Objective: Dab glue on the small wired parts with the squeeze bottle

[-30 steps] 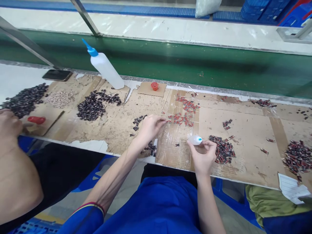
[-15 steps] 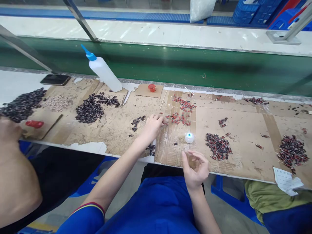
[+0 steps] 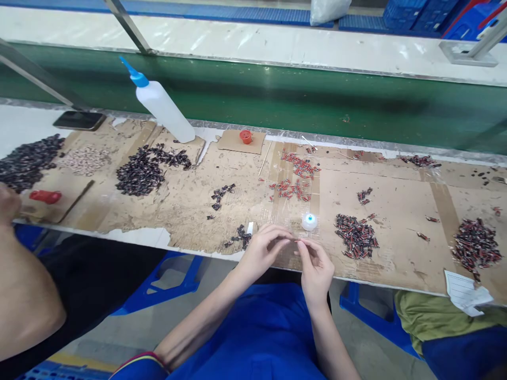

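Observation:
My left hand (image 3: 266,248) and my right hand (image 3: 317,265) meet fingertip to fingertip over the table's front edge. Both are pinched around something too small to make out. Just beyond them stands a small white bottle with a blue tip (image 3: 309,221). Small red parts (image 3: 295,189) lie scattered on the cardboard farther back. A few black pieces (image 3: 240,237) lie left of my left hand, beside a white strip. To the right of my right hand is a pile of red and black parts (image 3: 356,236).
A large white squeeze bottle (image 3: 164,112) leans at the back left, near black piles (image 3: 140,173) and a phone (image 3: 79,120). A red cup (image 3: 245,136) sits on cardboard. At far left is another person's arm (image 3: 24,295); a person's green clothing (image 3: 443,316) shows at right.
My left hand has come back from the red parts to meet my right hand. My right hand's fingers have closed to a pinch. The camera view has shifted slightly.

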The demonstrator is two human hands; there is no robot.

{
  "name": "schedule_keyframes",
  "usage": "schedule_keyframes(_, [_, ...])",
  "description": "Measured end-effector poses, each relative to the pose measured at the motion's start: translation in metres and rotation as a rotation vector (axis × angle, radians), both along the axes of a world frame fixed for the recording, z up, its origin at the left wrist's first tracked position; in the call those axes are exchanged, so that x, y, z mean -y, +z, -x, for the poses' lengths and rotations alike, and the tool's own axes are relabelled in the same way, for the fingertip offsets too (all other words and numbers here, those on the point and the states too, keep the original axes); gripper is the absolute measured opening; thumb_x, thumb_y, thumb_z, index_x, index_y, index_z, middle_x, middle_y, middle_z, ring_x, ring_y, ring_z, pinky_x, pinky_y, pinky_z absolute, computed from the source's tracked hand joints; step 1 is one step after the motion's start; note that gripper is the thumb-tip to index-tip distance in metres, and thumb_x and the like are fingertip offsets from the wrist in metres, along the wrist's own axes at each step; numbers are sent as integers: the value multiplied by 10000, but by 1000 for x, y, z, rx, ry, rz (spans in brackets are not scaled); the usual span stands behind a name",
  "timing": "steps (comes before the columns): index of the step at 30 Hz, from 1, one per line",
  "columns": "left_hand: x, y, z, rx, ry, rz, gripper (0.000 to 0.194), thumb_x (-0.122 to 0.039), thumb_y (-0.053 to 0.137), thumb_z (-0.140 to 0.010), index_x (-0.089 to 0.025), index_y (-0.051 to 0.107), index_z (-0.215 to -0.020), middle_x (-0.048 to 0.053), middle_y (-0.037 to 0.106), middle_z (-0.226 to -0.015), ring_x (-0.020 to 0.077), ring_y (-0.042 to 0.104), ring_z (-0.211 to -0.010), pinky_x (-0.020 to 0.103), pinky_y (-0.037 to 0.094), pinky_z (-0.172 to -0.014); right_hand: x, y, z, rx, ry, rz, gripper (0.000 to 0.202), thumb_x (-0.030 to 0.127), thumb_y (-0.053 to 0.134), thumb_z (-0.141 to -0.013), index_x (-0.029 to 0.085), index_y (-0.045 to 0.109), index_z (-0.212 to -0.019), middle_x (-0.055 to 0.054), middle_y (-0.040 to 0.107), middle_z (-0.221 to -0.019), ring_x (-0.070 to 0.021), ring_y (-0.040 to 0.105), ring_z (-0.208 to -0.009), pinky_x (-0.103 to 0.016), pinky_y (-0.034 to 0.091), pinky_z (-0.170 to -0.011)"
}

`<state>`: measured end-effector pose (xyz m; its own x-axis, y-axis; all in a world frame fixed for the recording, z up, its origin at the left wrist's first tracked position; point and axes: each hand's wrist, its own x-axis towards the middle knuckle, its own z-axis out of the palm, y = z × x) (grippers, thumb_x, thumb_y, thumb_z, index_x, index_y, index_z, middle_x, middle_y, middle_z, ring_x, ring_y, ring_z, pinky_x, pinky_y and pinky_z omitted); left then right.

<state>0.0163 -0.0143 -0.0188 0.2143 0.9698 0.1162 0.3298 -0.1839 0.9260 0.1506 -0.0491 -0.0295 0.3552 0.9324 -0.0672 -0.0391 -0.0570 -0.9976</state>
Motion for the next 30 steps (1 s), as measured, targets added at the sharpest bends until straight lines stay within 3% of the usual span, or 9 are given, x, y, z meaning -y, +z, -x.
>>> schedule_keyframes(3, [-7,-13,2,-307,123,-217,112,-206,606,-880,-208,700,-940,77,711,-977,239,605,-954,420,490,-869,0,-3,-4,33,-5,51,240,391,661,-820,166,725,-871,-79,718,-895,-192,686,-796,-320,606,-691])
schedule_keyframes(6, [-10,-20,1,-411,163,-302,121,-175,577,-892,-201,694,-910,78,703,-963,237,588,-931,409,501,-834,0,-4,-5,83,4,52,238,384,646,-833,174,739,-893,-88,720,-930,-197,684,-810,-345,600,-735])
schedule_keyframes(11, [-3,-10,-1,-268,60,-230,139,-168,538,-919,-191,674,-901,54,715,-863,193,637,-840,334,539,-766,0,-1,1,86,12,68,258,393,650,-828,172,741,-925,-107,721,-974,-220,690,-860,-381,593,-781])
schedule_keyframes(17, [5,5,0,-97,31,-194,138,-185,564,-914,-204,700,-926,50,731,-852,174,660,-831,298,559,-747,1,2,3,24,51,97,254,408,649,-827,176,718,-903,-83,737,-926,-216,705,-859,-376,591,-804])
schedule_keyframes(24, [8,10,-2,3,69,-134,144,-181,580,-900,-209,721,-890,50,737,-814,176,642,-816,305,557,-748,2,5,6,4,74,98,276,431,648,-823,164,698,-870,-78,754,-841,-209,724,-782,-351,609,-755])
schedule_keyframes(30, [10,14,-4,164,101,49,122,-274,652,-856,-211,755,-838,60,733,-804,185,663,-804,306,563,-744,4,4,8,100,30,-18,205,363,635,-848,171,707,-857,-85,748,-872,-210,721,-833,-343,599,-778])
